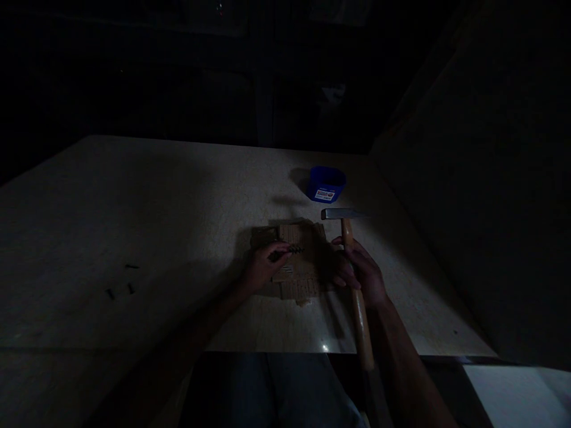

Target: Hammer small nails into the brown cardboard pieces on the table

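Wooden-handled hammer [361, 324] just right of flat wood block [307, 270] bearing a dark screw [293, 249].

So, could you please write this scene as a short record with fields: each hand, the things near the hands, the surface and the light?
left hand: pinches a small dark piece, a screw or nail it seems, on the tan board
right hand: closed around the hammer, on its wooden handle; the metal head is beyond the board
blue tub: stands behind the hammer head, with a label on its side
dark bits: a few lie apart, far to the left
table: pale, speckled
light: very dim; fine detail is hard to tell
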Demonstrator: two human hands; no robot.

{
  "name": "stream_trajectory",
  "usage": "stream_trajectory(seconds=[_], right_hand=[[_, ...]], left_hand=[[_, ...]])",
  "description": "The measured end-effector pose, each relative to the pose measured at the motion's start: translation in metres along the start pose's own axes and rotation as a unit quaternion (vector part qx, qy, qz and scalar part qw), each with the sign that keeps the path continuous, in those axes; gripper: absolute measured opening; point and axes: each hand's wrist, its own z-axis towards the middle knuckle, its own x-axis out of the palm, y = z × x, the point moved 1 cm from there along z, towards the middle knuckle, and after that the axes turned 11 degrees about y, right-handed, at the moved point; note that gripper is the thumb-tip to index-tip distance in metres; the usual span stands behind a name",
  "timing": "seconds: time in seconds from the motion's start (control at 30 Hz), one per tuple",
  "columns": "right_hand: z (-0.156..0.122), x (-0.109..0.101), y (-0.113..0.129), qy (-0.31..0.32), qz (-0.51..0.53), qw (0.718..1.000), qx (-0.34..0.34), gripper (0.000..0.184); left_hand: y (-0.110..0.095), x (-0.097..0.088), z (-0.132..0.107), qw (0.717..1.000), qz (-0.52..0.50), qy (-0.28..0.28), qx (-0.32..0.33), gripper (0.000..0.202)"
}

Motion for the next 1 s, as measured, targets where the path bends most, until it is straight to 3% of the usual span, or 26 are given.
stream_trajectory(seconds=[0.07,0.2,0.33,0.47,0.6,0.73,0.9,1.0], right_hand=[[-0.01,0.009,0.015,-0.009,-0.141,0.988,0.058,0.029],[-0.016,0.03,0.036,0.021,-0.416,0.903,0.103,0.03],[-0.014,0.046,0.037,0.067,-0.519,0.846,0.101,0.031],[-0.013,0.048,0.026,0.044,-0.527,0.847,0.051,0.029],[-0.009,0.043,0.014,0.047,-0.531,0.845,0.05,0.028],[-0.01,0.045,0.016,0.071,-0.517,0.852,0.031,0.033],[-0.012,0.047,0.016,0.078,-0.544,0.835,0.041,0.039],[-0.011,0.042,0.011,0.081,-0.497,0.861,0.064,0.033]], left_hand=[[0.0,0.0,0.0,1.0,-0.01,0.004,0.0,0.017],[0.001,0.002,0.002,1.0,-0.029,0.006,-0.001,0.018],[0.001,0.002,0.003,0.999,-0.036,0.012,-0.014,0.017],[0.001,0.002,0.003,0.999,-0.048,0.007,-0.026,0.022],[0.0,0.003,0.002,0.998,-0.051,0.013,-0.029,0.025],[-0.001,0.003,0.003,0.998,-0.031,0.019,-0.041,0.026],[-0.003,0.003,0.005,0.997,-0.049,0.028,-0.06,0.021],[-0.003,0.002,0.008,0.997,-0.048,0.024,-0.055,0.019]])
